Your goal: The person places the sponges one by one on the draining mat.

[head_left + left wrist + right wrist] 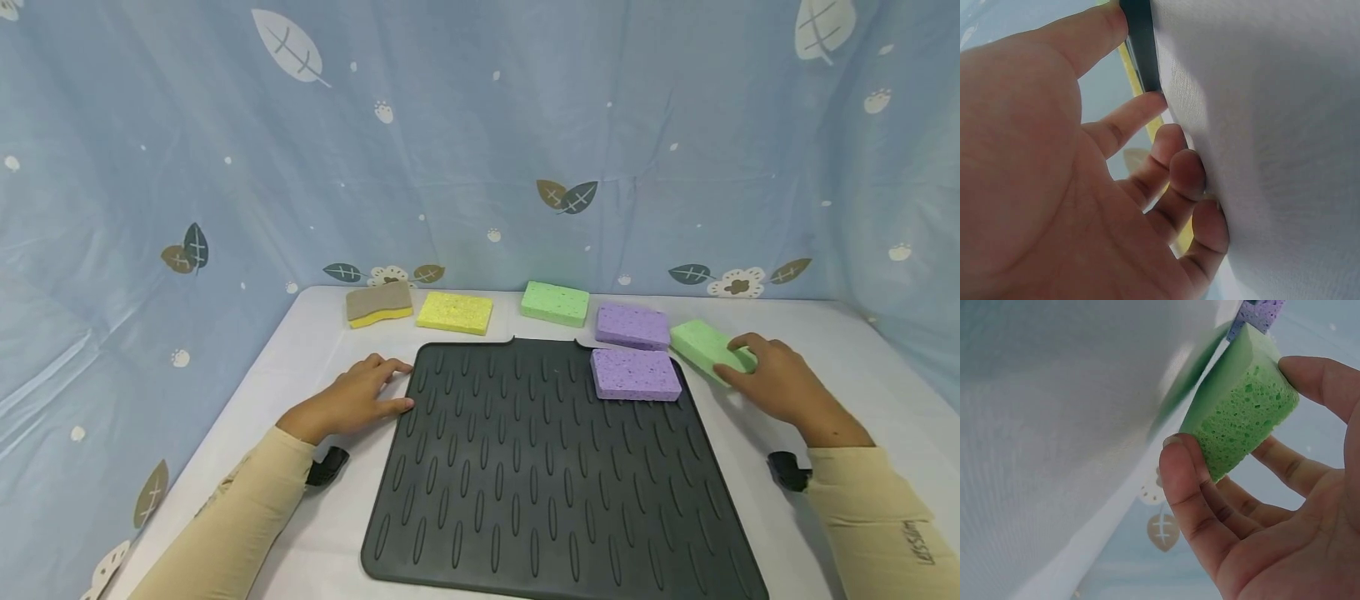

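A dark grey ridged rubber mat [540,487] lies on the white table. My left hand [347,406] rests at its upper left edge. Thumb and index finger touch the mat's rim there, while the other fingers bend loosely against the table in the left wrist view. On the right, my right hand [787,382] holds a light green sponge [701,344] between thumb and fingers. The right wrist view shows the porous end of this green sponge [1244,419]. One purple sponge [636,375] sits on the mat's upper right corner.
Behind the mat, another purple sponge [632,325], a green sponge [555,303], a yellow sponge [454,313] and a grey-and-yellow sponge [380,304] line the table's back. A blue patterned curtain [465,150] hangs close behind and along the sides.
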Demonstrator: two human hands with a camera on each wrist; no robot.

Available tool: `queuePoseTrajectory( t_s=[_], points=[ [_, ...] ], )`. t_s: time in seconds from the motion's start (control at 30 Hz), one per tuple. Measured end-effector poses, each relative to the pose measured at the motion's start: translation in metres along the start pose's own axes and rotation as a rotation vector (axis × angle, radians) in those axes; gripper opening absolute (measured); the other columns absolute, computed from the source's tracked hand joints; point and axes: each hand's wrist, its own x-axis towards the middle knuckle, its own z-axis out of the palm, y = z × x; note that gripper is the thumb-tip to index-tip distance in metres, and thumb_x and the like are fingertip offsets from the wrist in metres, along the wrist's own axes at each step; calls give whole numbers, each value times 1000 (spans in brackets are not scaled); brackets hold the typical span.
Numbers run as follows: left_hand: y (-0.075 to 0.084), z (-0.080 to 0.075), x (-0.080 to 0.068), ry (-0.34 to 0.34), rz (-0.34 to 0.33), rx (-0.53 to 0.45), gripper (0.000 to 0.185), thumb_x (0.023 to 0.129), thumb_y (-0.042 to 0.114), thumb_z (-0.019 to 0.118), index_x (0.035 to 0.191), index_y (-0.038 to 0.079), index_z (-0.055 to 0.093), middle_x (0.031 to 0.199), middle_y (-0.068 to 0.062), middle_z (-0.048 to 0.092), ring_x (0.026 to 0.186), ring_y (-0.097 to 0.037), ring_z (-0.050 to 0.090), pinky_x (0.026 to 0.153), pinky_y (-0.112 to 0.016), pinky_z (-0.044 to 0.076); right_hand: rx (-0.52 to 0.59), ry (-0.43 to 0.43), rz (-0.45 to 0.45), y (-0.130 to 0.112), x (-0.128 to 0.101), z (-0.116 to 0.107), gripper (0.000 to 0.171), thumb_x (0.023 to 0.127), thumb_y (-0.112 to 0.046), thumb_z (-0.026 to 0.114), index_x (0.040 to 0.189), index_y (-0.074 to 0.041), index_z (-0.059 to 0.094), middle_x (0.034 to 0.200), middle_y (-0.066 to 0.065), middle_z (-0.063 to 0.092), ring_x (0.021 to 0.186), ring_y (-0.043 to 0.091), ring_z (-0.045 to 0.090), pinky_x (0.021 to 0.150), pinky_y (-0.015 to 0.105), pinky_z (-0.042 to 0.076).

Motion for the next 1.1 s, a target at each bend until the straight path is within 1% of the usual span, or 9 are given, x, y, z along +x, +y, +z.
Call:
queuePoseTrajectory(
  t_s=[0.13, 0.27, 0.5, 0.6, 0.7, 0.83, 0.97, 1.1],
  points=[
    [-1, 0, 0, 1, 0, 2, 62, 95, 48, 65, 145, 15, 49, 121, -13, 54, 113, -30, 54, 93, -53, 45, 5, 2, 19, -2, -1, -1, 62, 98, -37, 59, 132, 13, 43, 125, 46, 45, 111, 58, 46, 88, 71, 42],
    [-1, 1, 0, 3, 4, 3, 62, 95, 48, 65, 145, 15, 49, 121, -13, 54, 112, -30, 54, 93, -53, 45, 2, 11, 14, -3, -2, -2, 62, 98, -36, 59, 132, 13, 43, 125, 47, 45, 112, 58, 46, 88, 72, 41],
    [0, 1, 0, 0, 7, -2, 63, 95, 49, 64, 146, 15, 48, 122, -14, 53, 114, -31, 54, 94, -53, 45, 10, 72, 1, -3, -2, -1, 60, 97, -32, 62, 132, 14, 45, 124, 46, 47, 110, 58, 47, 86, 72, 41],
    [0, 1, 0, 3, 13, -1, 63, 95, 49, 64, 145, 14, 48, 121, -14, 54, 112, -30, 54, 93, -53, 45, 14, 106, 0, -3, -2, -2, 59, 96, -31, 63, 131, 14, 45, 123, 45, 47, 108, 56, 48, 85, 71, 41],
    [-2, 1, -2, 11, 0, -11, 62, 95, 47, 65, 145, 14, 49, 120, -14, 54, 110, -29, 54, 92, -51, 45, 22, 135, -10, -7, -1, -5, 59, 96, -30, 62, 133, 13, 45, 123, 45, 47, 107, 55, 48, 83, 70, 42],
    [-1, 4, -3, 5, -3, -15, 62, 95, 47, 65, 145, 15, 49, 121, -13, 54, 112, -29, 54, 93, -51, 46, 29, 136, -21, -11, -4, -5, 59, 96, -29, 61, 134, 12, 44, 124, 45, 46, 108, 55, 48, 82, 70, 42],
    [0, 4, -2, -2, -9, -4, 61, 95, 48, 65, 145, 17, 48, 124, -13, 53, 115, -29, 53, 96, -53, 45, 21, 135, -28, -15, -11, -5, 58, 95, -29, 59, 135, 11, 44, 125, 45, 45, 105, 54, 48, 78, 68, 44],
    [3, 1, -1, 9, -16, 9, 61, 95, 47, 65, 145, 17, 49, 125, -14, 53, 116, -30, 53, 97, -54, 44, 29, 169, -64, -25, -18, -11, 55, 94, -26, 59, 135, 8, 46, 125, 43, 44, 97, 48, 50, 70, 61, 45]
  ],
)
